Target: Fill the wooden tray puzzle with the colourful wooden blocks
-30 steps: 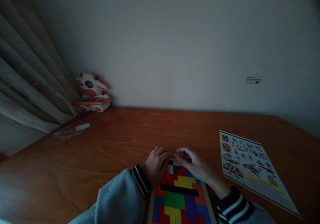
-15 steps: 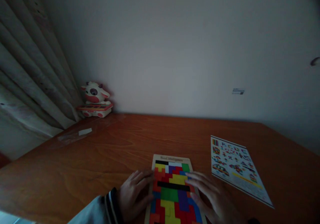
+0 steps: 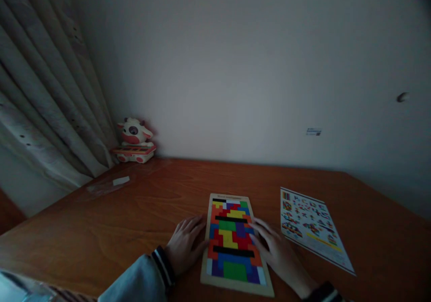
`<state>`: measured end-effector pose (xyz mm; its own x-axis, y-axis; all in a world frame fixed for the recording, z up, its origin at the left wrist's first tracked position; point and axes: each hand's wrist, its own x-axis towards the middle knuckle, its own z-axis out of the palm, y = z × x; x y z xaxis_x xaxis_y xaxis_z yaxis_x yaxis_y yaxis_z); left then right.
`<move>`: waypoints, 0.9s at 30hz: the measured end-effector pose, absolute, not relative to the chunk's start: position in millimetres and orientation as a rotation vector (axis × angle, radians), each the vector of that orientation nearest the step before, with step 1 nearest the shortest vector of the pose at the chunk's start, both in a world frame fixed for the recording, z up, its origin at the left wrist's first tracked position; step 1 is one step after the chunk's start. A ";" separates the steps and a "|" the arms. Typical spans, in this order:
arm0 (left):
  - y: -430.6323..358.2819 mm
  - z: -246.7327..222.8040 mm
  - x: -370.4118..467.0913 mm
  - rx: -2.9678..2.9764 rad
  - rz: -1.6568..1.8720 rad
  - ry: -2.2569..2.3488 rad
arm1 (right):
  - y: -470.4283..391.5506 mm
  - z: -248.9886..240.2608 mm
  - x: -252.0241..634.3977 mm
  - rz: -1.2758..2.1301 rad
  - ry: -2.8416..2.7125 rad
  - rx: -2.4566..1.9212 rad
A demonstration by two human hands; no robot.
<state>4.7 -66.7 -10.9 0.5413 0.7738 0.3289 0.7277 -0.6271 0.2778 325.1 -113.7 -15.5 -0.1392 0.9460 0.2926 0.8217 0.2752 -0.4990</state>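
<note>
A wooden puzzle board filled with coloured blocks lies flat on the brown table, its narrow end towards the wall. My left hand rests at the board's left edge, fingers apart, with the fingertips by the frame. On the other side, my right hand has its fingers spread over the right edge, fingertips on or just above the blocks. Neither hand holds anything.
A printed pattern sheet lies right of the board. At the back left a cow toy with a keyboard stands by the curtain. Clear plastic with a white label lies in front of it. The wall rises behind the table.
The board now sits higher in view and its near end shows. My right hand and its sleeve cuff show more. The whole view has shifted slightly.
</note>
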 end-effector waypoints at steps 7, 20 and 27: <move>-36.0 -15.4 16.0 2.626 0.642 1.469 | -91.2 -25.5 320.7 0.176 -1.816 -1.531; -62.0 -23.4 9.8 2.666 0.647 1.506 | -97.8 -27.0 325.3 0.056 -1.868 -1.682; -66.5 -12.7 12.9 2.649 0.607 1.485 | -98.0 -24.4 325.4 0.095 -1.911 -1.729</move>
